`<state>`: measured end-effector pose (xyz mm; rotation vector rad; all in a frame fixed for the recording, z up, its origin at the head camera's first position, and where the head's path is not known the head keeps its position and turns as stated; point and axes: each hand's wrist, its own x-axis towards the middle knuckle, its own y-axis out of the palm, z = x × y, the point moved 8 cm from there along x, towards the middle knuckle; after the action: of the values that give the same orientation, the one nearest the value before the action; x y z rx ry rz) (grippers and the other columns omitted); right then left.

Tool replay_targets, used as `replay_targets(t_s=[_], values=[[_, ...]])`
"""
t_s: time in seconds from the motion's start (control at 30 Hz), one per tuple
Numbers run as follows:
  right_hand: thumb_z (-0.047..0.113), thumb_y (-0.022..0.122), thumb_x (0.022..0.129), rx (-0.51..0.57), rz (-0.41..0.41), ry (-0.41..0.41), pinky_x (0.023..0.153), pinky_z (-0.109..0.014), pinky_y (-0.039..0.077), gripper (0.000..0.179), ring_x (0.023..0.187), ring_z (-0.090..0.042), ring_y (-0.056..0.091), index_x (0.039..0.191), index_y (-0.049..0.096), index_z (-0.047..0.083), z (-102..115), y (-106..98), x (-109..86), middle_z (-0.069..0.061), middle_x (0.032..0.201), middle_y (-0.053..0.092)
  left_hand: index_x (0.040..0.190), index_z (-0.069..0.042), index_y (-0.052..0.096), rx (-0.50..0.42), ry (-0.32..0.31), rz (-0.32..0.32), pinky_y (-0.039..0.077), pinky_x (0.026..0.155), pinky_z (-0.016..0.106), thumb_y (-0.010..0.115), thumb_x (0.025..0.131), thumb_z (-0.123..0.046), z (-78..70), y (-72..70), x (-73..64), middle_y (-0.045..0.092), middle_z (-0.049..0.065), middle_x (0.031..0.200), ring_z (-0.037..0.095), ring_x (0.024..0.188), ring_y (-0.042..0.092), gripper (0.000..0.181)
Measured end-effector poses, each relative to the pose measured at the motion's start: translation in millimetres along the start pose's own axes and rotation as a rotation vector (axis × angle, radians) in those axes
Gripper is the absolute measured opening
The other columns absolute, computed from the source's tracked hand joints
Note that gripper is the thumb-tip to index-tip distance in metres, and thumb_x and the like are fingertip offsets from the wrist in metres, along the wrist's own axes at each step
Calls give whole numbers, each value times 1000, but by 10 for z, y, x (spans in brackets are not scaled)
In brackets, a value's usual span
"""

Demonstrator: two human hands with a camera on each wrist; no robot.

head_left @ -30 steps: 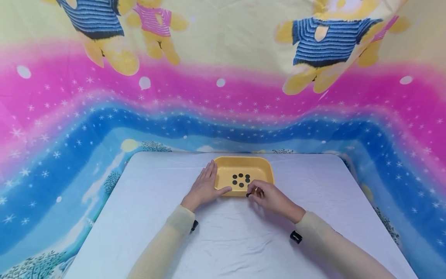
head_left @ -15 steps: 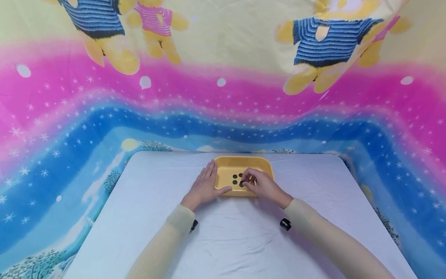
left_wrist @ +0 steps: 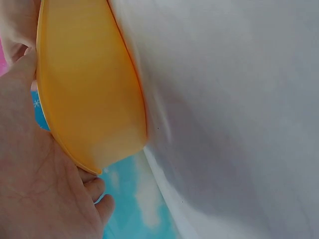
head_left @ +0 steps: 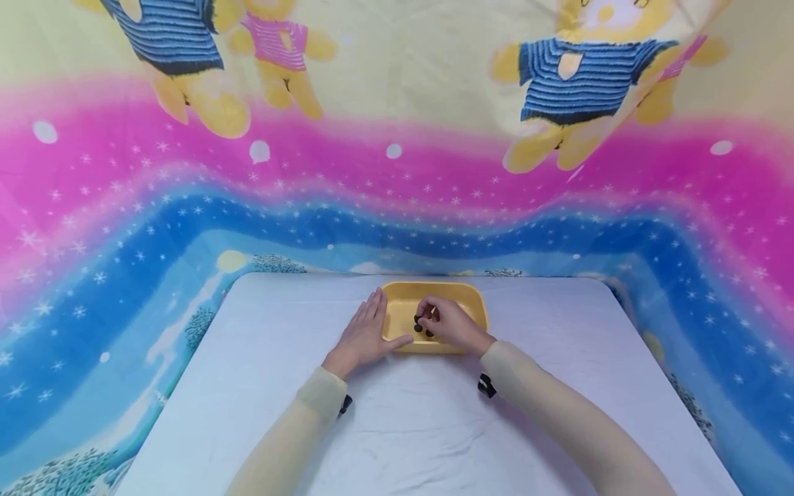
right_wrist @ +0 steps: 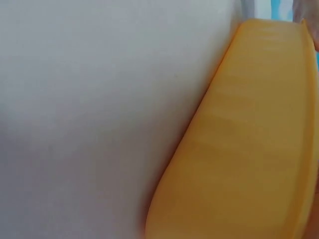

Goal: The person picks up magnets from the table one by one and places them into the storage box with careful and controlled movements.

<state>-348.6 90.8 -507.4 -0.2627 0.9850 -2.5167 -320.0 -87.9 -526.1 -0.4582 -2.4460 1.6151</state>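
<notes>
A shallow yellow tray (head_left: 403,348) stands near the far edge of the table. My left hand (head_left: 362,337) lies against its left end with straight fingers, the thumb spread along the front rim. The left wrist view shows that hand (left_wrist: 45,184) at the tray's rim (left_wrist: 94,89). My right hand (head_left: 455,322) reaches over the tray, its thumb and forefinger pinching a small black disc (head_left: 418,319). Just below these fingertips lie a second black disc (head_left: 418,328) and a third black disc (head_left: 429,333). The right hand hides the tray floor under it.
White cloth (head_left: 397,427) with slight wrinkles covers the table. Behind and at the sides hangs a printed curtain (head_left: 397,227) with bears and snowflakes. A black band (head_left: 486,386) shows under the right wrist.
My right hand has moved from the tray's front right rim leftward and inward over the discs, covering several of them. The left hand has stayed at the tray's left end.
</notes>
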Motion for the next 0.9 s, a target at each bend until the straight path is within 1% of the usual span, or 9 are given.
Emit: replay_targets(t_s=[0.1, 0.2, 0.33, 0.5, 0.6, 0.7, 0.83, 0.9], values=[[13, 72, 105, 18, 0, 10, 64, -32, 54, 7, 76, -17, 61, 109, 67, 15, -19, 32, 84, -1, 98, 70, 171, -3, 2, 4, 3, -4, 6, 135, 43, 46, 93, -89, -4, -18, -15, -6, 13, 180, 27, 167, -1, 124], [12, 73, 104, 18, -4, 3, 67, -33, 56, 7, 77, -17, 63, 107, 67, 14, -19, 52, 147, -1, 99, 70, 171, -3, 1, 7, 8, 0, 5, 134, 42, 43, 93, -91, -2, -13, -22, -4, 15, 180, 27, 167, -1, 125], [10, 73, 103, 4, 4, -9, 70, -33, 56, 7, 79, -17, 63, 107, 68, 11, -19, 89, 209, -1, 99, 69, 171, -3, -1, 11, 6, 9, 5, 134, 42, 41, 92, -92, 8, 2, -20, -6, 15, 180, 25, 167, -3, 125], [9, 72, 104, 10, 28, 3, 68, -32, 55, 7, 79, -17, 63, 108, 67, 10, -33, 146, 277, -2, 100, 69, 171, -4, -1, 5, 6, 11, 5, 135, 42, 43, 93, -90, 9, -9, -16, -10, 11, 180, 25, 167, -3, 124], [7, 71, 104, 28, 42, 9, 64, -31, 53, 6, 75, -17, 62, 108, 66, 8, -44, 190, 303, -5, 98, 69, 171, -4, -1, 2, 8, 12, 5, 135, 42, 44, 94, -90, 10, -4, -13, -9, 12, 180, 25, 167, -3, 124], [7, 70, 105, 27, 52, 25, 62, -29, 51, 5, 72, -17, 60, 107, 66, 9, -64, 237, 330, -6, 96, 68, 171, -5, -2, 3, 8, 14, 5, 135, 42, 44, 94, -90, 14, 3, -14, -8, 12, 180, 24, 167, -4, 124], [6, 70, 104, 6, 55, 36, 66, -29, 52, 5, 74, -17, 60, 106, 66, 10, -82, 282, 361, -5, 94, 67, 171, -5, -1, 3, 8, 9, 5, 135, 42, 45, 94, -89, 15, 5, -20, -9, 11, 180, 24, 167, -4, 123], [6, 71, 104, -21, 57, 31, 69, -30, 53, 6, 76, -16, 60, 106, 67, 10, -95, 304, 372, -4, 93, 67, 171, -4, -1, 3, 10, 9, 5, 135, 42, 45, 94, -89, 13, 8, -24, -8, 12, 180, 24, 167, -4, 123]])
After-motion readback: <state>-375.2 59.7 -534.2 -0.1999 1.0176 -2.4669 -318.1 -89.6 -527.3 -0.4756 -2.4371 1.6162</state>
